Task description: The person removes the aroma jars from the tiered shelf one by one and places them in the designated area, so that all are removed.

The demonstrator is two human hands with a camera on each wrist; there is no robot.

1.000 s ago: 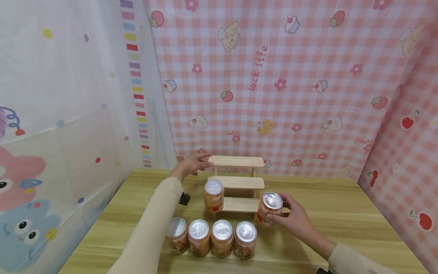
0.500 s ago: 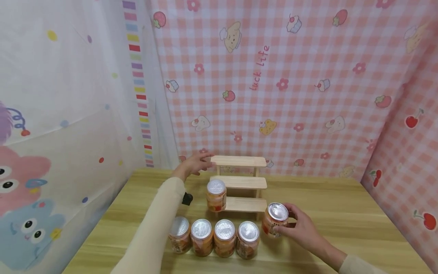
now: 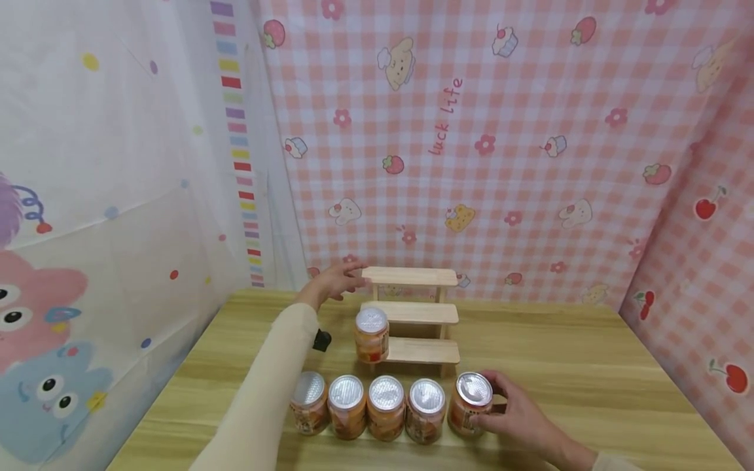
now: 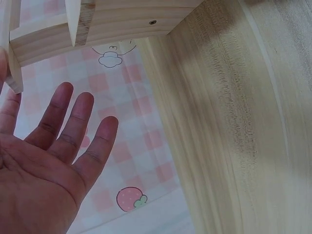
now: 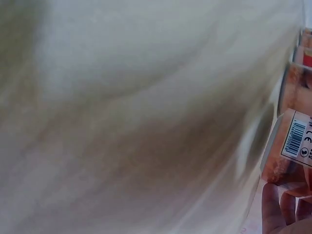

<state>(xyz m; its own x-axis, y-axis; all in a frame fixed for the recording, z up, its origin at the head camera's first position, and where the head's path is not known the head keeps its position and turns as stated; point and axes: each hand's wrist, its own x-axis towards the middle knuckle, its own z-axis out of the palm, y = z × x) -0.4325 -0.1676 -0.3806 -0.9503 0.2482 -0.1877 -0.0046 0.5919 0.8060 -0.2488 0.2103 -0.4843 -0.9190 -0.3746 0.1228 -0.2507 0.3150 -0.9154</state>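
Note:
A small three-tier wooden display shelf (image 3: 412, 277) stands at the back middle of the table. My left hand (image 3: 334, 284) is at the left end of its top board, thumb and index finger on either side of the edge; the other fingers (image 4: 80, 105) spread free. My right hand (image 3: 518, 412) grips a jar (image 3: 471, 402) with a silvery lid and orange contents, upright at the right end of a row of similar jars (image 3: 385, 409). In the right wrist view a barcode label (image 5: 297, 134) shows on a jar above my fingertips. Another jar (image 3: 371, 337) sits on the bottom tier, left side.
The wood-grain table (image 3: 559, 353) extends to both sides of the shelf. A pink checked cloth (image 3: 530, 183) hangs behind it, with a white patterned cloth (image 3: 147, 163) at the left. A small black object (image 3: 321, 340) shows beside my left sleeve. Pale blur fills much of the right wrist view.
My right hand has moved the jar from beside the bottom tier toward the front, down to the right end of the row. The left hand has stayed at the top board.

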